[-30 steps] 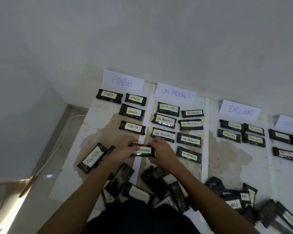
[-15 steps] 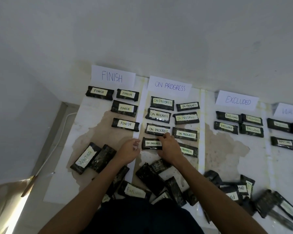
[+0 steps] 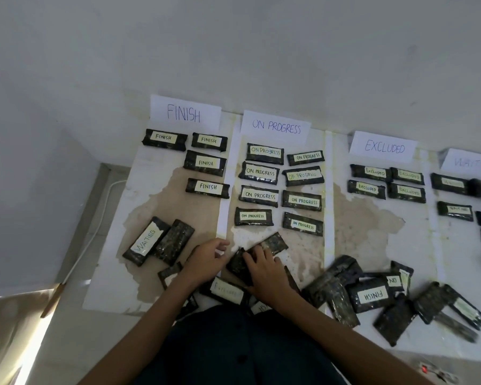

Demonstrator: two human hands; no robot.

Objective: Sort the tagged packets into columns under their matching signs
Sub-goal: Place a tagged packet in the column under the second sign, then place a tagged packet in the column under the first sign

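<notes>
Paper signs FINISH [image 3: 185, 113], ON PROGRESS [image 3: 275, 126], EXCLUDED [image 3: 383, 147] and a cut-off WAITING [image 3: 472, 162] stand along the wall, each with dark tagged packets in rows beneath. The lowest left ON PROGRESS packet [image 3: 253, 216] lies free in its column. Just below it, my right hand [image 3: 264, 270] grips a face-down packet [image 3: 272, 241] whose tag is hidden. My left hand [image 3: 208, 259] hovers beside it with fingers apart, holding nothing. An EXCLUDED packet [image 3: 225, 290] lies under my forearms.
A WAITING packet [image 3: 146, 241] and a face-down one [image 3: 174, 241] lie at the lower left. A loose pile with an upside-down FINISH packet [image 3: 370, 295] sits at the lower right. A white cable [image 3: 95, 226] runs along the floor past the mat's left edge.
Both hands set the ON PROGRESS packet down in its column and let go, then drew back toward me. My right hand now grips a face-down packet from the near pile.
</notes>
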